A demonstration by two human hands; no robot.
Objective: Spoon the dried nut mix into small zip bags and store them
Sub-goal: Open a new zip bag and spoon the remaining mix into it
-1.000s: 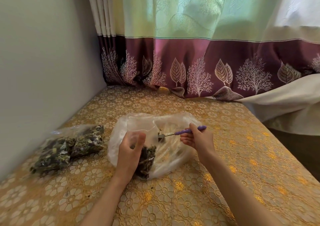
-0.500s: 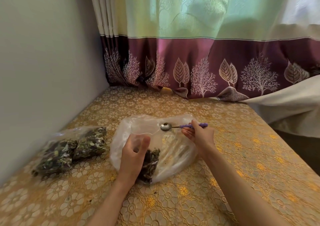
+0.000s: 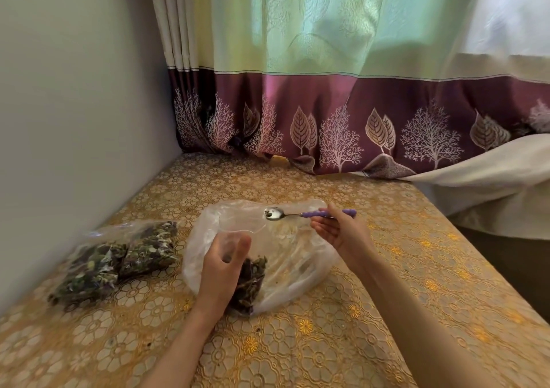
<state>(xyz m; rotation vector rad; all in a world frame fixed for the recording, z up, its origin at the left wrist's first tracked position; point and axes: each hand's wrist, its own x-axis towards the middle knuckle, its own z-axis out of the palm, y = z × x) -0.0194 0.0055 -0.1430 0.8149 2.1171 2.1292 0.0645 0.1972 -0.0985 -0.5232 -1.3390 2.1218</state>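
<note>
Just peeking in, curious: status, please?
Left hand holds small zip bag open. Right hand grips spoon, bowl empty, over big plastic bag. Nothing blocking.

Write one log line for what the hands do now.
left hand: holds small zip bag | right hand: holds purple-handled spoon, bowl empty

Soft daylight comes through the curtain [image 3: 312, 30], whose pale green upper panel glows; its top right corner is washed out almost to white. Below the curtain, the tablecloth [image 3: 327, 343] is evenly lit, with only faint, soft-edged shadows. The wall [image 3: 74, 90] left of the curtain is dimmer and grey. Left of the curtain's lower hem, the filled bags [image 3: 119, 259] look smeared (motion blur, it seems). Straight lines bow toward the frame edges, a wide-angle effect. The spoon bowl [image 3: 273, 213] carries a small bright glint.
</note>
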